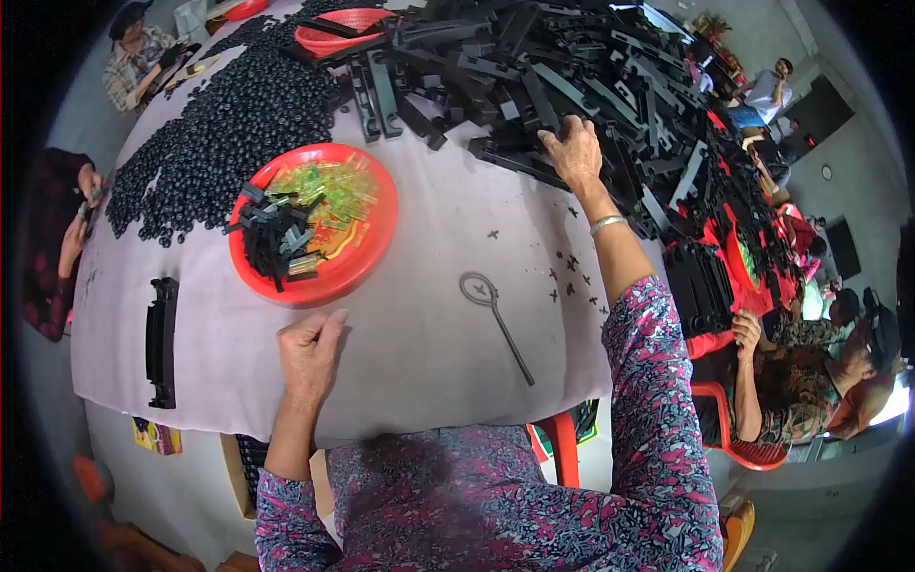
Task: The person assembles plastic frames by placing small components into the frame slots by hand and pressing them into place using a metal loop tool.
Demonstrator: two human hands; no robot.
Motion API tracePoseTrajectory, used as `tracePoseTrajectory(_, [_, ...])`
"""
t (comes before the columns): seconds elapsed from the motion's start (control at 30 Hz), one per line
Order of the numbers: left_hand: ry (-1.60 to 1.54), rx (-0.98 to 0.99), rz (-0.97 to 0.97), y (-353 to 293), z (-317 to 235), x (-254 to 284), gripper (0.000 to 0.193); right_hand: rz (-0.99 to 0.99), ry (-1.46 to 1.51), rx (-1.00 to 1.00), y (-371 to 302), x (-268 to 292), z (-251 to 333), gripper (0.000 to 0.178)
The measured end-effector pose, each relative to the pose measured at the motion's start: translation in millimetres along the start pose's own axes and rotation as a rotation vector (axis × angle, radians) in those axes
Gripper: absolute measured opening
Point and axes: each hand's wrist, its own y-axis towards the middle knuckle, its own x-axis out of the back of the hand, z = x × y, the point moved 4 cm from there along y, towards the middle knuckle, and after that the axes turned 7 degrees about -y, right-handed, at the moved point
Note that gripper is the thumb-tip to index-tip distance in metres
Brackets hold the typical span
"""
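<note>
Leftmost, one blk slotted plastic strip (pixel 162 343) lies by itself on the pale tablecloth (pixel 434 381). Next, up top, a big heap of small round blk pcs (pixel 229 124). Below it to the R, a red plastic plate (pixel 377 229) w/ clear-green pcs (pixel 348 191) & short blk pcs (pixel 272 234). My L hand (pixel 310 348) is just below the plate, curled into a fist; can't tell if anything's inside. Then a looped metal rod (pixel 505 334), lying flat. My R hand (pixel 575 153) is at the near edge of the piled blk plastic strips (pixel 538 95), fingers bent, tips partly hidden; can't tell how far open or if it grips one. Past it, a co-worker's hand (pixel 746 332).
</note>
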Motion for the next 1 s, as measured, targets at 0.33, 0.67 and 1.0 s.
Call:
tracePoseTrajectory(0.33, [0.170, -0.098, 0.169, 2.2, -21.9, -3.3, 0.042, 0.025, 0.355, -0.318, 0.4, -16.5, -28.0, 0.035])
tracePoseTrajectory(0.67, [0.078, 0.019, 0.138, -9.1, -16.4, -2.2, 0.028, 0.537, 1.394, -0.504, -195.7, 22.1, 8.3, 0.028])
tracePoseTrajectory(1.0, [-0.268, -0.089, 0.082, -23.8, -48.8, -31.9, 0.060, 0.951, 1.456, -0.289, -278.5, 35.1, 53.8, 0.033])
